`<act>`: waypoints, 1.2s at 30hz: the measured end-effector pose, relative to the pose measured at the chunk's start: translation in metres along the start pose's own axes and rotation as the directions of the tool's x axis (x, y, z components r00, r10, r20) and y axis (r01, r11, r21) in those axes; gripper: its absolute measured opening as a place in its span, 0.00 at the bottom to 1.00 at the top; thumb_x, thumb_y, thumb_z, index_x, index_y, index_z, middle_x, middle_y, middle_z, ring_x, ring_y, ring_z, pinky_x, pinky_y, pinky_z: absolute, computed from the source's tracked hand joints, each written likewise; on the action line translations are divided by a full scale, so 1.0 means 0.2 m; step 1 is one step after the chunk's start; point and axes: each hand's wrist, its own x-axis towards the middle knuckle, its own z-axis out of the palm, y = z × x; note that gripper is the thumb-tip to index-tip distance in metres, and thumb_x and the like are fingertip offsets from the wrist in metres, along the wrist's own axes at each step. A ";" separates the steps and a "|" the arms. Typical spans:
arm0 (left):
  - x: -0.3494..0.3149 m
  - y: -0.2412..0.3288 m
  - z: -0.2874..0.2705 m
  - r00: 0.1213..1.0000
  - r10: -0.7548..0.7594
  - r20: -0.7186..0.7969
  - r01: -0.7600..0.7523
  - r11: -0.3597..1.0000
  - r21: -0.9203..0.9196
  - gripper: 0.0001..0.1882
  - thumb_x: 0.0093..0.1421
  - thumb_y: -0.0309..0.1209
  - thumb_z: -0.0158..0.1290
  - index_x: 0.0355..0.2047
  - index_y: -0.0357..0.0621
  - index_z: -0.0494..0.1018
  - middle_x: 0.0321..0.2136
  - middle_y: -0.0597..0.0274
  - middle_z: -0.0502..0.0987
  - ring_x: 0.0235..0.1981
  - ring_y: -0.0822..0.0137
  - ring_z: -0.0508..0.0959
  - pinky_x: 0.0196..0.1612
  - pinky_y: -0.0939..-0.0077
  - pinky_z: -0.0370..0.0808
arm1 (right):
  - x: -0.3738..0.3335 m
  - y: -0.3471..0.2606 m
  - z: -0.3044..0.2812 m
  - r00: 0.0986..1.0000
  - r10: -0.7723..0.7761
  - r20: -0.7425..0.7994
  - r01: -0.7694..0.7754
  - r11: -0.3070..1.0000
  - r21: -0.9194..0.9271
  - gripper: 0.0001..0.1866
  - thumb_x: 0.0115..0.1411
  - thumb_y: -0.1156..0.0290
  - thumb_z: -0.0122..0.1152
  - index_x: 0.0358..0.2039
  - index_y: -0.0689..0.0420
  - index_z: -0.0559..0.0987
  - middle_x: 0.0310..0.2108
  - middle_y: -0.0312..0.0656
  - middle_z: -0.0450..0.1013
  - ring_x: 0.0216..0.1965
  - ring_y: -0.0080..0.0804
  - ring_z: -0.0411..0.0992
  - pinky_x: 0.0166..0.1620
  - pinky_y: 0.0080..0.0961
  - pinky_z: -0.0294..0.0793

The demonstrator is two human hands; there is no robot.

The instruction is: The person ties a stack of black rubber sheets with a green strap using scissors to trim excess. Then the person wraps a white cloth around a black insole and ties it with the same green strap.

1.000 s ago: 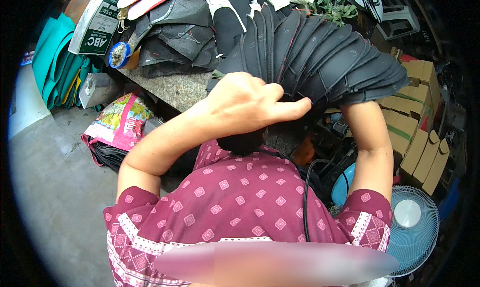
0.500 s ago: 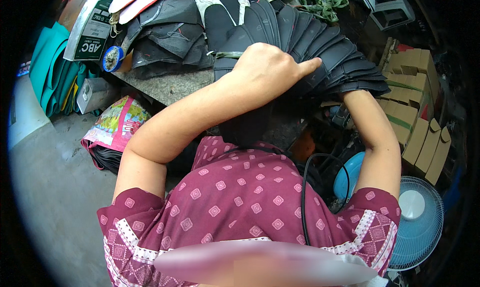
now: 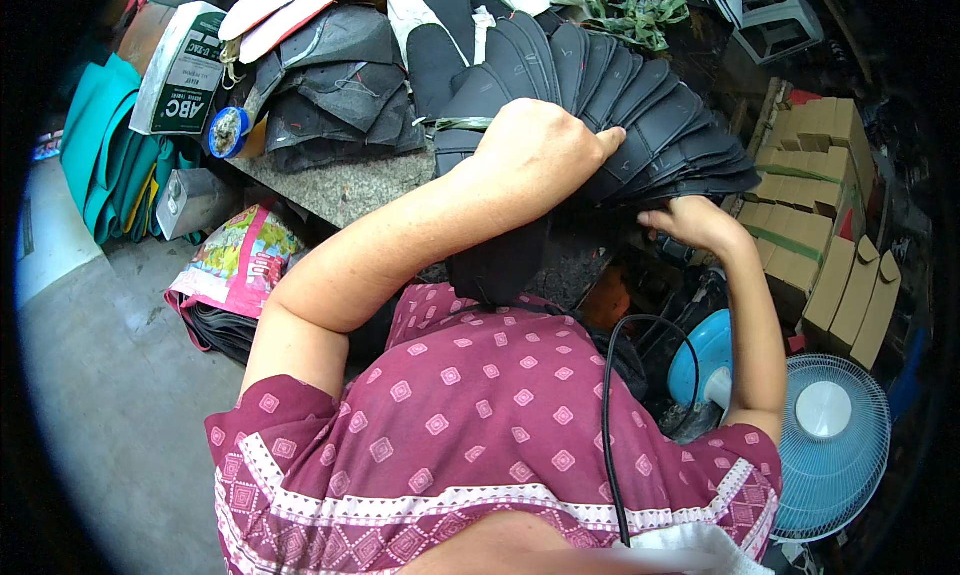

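A fan of overlapping black shoe pieces with rounded ends spreads across the work surface in front of me. My left hand is closed at the near left of this fan, one finger pointing right across the pieces. Its other fingertips are hidden beneath the hand. To the right and lower, my right hand is just off the near edge of the fan. Its fingers are loosely bent with the tips slightly apart, and nothing shows in them. A black piece hangs below my left wrist, against the front of my body.
Stacked dark sheets lie left of the fan, beside a blue-rimmed jar and a white-and-green can. Bundled tan cartons stand at the right, above a blue fan. A patterned bag sits on the floor at left.
My right hand has come out from under the fan of black pieces, moving down and toward me. My left hand stays on the pieces, its finger slightly drawn back.
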 end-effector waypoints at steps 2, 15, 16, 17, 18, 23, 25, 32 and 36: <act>0.00 0.01 0.00 1.000 0.006 -0.002 -0.006 1.000 -0.009 0.17 0.60 0.33 0.52 0.49 0.54 0.79 0.17 0.61 0.78 0.22 0.61 0.82 0.23 0.67 0.76 | -0.09 -0.09 0.03 0.988 0.150 0.021 -0.151 0.962 0.226 0.21 0.63 0.60 0.59 0.46 0.66 0.79 0.36 0.52 0.79 0.35 0.35 0.78 0.41 0.28 0.76; -0.02 0.01 -0.01 1.000 0.006 -0.005 -0.006 1.000 -0.013 0.14 0.59 0.33 0.52 0.45 0.52 0.80 0.19 0.58 0.79 0.24 0.58 0.83 0.25 0.64 0.78 | 0.02 -0.38 0.44 0.967 0.246 0.064 0.004 -0.266 0.964 0.06 0.65 0.66 0.57 0.36 0.55 0.75 0.39 0.42 0.78 0.46 0.31 0.74 0.53 0.31 0.70; -0.01 0.00 -0.01 1.000 0.020 0.008 -0.019 1.000 -0.018 0.14 0.59 0.33 0.52 0.44 0.52 0.80 0.19 0.58 0.79 0.24 0.58 0.83 0.25 0.64 0.78 | -0.03 -0.39 0.41 0.984 0.181 -0.001 0.052 -0.278 0.959 0.06 0.66 0.66 0.57 0.37 0.54 0.74 0.37 0.41 0.77 0.44 0.30 0.74 0.53 0.31 0.70; -0.02 0.00 -0.02 1.000 0.009 0.003 -0.009 1.000 -0.013 0.14 0.59 0.33 0.52 0.45 0.52 0.80 0.19 0.58 0.79 0.24 0.58 0.83 0.24 0.64 0.78 | -0.06 -0.42 0.39 0.983 0.181 -0.029 0.080 -0.282 0.956 0.06 0.66 0.66 0.56 0.37 0.54 0.74 0.35 0.39 0.77 0.42 0.28 0.73 0.52 0.30 0.70; -0.02 0.00 -0.02 1.000 0.007 0.007 -0.007 1.000 -0.016 0.14 0.59 0.33 0.52 0.45 0.52 0.79 0.19 0.58 0.79 0.24 0.58 0.83 0.24 0.64 0.77 | -0.10 -0.45 0.37 0.986 0.123 -0.110 0.141 -0.288 0.947 0.06 0.66 0.66 0.56 0.38 0.53 0.73 0.33 0.37 0.76 0.40 0.27 0.73 0.52 0.30 0.70; -0.08 0.00 -0.03 1.000 -0.006 0.011 0.006 1.000 0.016 0.18 0.58 0.32 0.52 0.49 0.53 0.78 0.17 0.59 0.78 0.21 0.58 0.82 0.22 0.64 0.76 | -0.23 -0.52 0.24 0.975 0.194 -0.112 0.157 -0.236 0.959 0.06 0.65 0.70 0.57 0.40 0.56 0.74 0.26 0.31 0.71 0.23 0.17 0.65 0.29 0.16 0.67; -0.11 -0.01 -0.05 1.000 -0.008 -0.001 0.008 1.000 0.010 0.20 0.56 0.31 0.52 0.50 0.54 0.77 0.17 0.60 0.78 0.20 0.59 0.81 0.22 0.65 0.76 | -0.26 -0.52 0.18 0.954 0.200 -0.223 0.218 0.047 0.975 0.06 0.65 0.68 0.57 0.37 0.57 0.75 0.26 0.32 0.70 0.24 0.17 0.64 0.31 0.17 0.67; -0.23 0.09 -0.10 0.996 0.022 0.081 -0.004 0.977 -0.214 0.38 0.50 0.37 0.63 0.63 0.57 0.65 0.20 0.64 0.76 0.22 0.63 0.80 0.23 0.68 0.74 | -0.31 -0.67 0.11 0.930 0.149 -0.335 0.309 0.172 0.935 0.06 0.64 0.73 0.59 0.33 0.63 0.77 0.31 0.38 0.75 0.33 0.27 0.75 0.38 0.23 0.74; -0.25 0.13 -0.07 1.000 0.012 -0.013 -0.014 0.981 -0.194 0.36 0.48 0.36 0.63 0.61 0.58 0.69 0.17 0.68 0.73 0.20 0.64 0.78 0.22 0.69 0.73 | -0.22 -0.72 0.07 0.764 -0.030 -0.645 0.486 0.684 0.544 0.06 0.56 0.75 0.63 0.29 0.63 0.75 0.25 0.47 0.71 0.25 0.43 0.73 0.29 0.32 0.70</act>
